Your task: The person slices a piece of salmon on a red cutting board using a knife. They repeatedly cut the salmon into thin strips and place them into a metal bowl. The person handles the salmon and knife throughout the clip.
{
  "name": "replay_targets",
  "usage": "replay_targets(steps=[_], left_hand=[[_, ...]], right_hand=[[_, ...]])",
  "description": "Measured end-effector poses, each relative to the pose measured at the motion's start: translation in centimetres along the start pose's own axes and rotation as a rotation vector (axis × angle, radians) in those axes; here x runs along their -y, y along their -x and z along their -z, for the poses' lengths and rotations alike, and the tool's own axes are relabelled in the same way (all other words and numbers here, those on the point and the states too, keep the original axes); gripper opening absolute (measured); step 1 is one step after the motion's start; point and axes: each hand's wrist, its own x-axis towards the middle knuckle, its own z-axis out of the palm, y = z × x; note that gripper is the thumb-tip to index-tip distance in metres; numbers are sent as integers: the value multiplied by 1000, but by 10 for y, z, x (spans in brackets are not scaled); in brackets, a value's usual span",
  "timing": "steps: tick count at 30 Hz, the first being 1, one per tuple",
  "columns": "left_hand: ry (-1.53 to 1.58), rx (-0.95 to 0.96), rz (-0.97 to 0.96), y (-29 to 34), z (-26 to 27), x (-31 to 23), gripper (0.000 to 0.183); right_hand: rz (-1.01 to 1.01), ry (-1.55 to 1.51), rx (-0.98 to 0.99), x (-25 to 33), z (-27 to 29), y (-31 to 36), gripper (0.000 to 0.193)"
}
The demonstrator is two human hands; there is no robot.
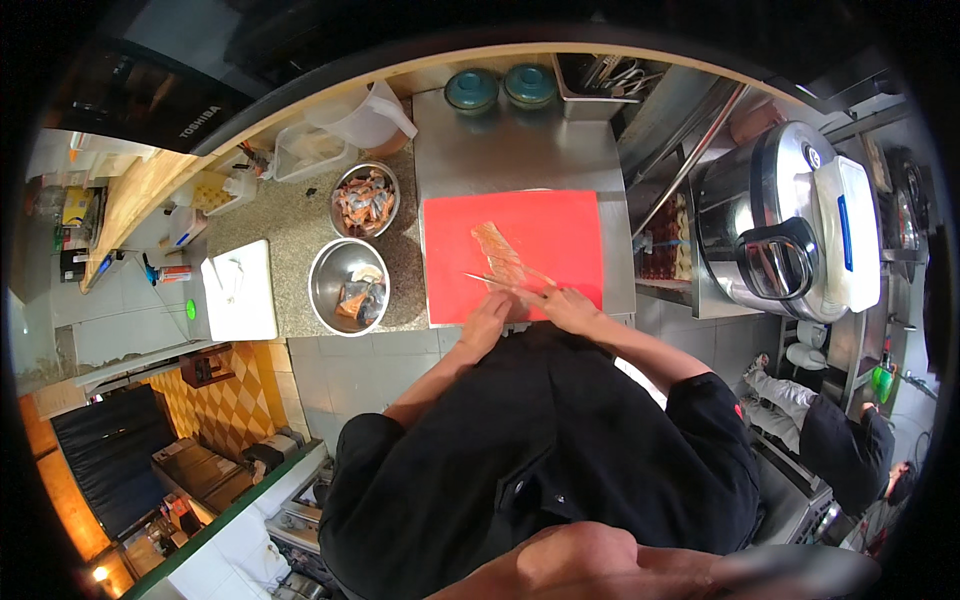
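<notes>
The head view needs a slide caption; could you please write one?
The right hand holds a knife across a fish piece on a red board.

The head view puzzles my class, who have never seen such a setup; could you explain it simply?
There is no robot, just a person's bare left hand and right hand. The camera sits on that person's head, looking down; its fisheye lens bends straight edges. A red cutting board lies on a steel counter, bearing an orange fillet. The right hand holds a knife, its blade across the fillet; the left hand is close by, touching or not is unclear. Left of the board, two metal bowls hold cut pieces.
</notes>
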Motion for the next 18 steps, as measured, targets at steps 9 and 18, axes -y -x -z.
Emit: replay_targets(steps=[9, 18], left_hand=[[29, 1, 24, -10, 16, -13, 31], [28, 0, -45, -2, 11, -6, 27]], right_hand=[[-144, -85, 202, -36, 51, 114, 77], [-52, 41, 80, -11, -7, 35, 80]])
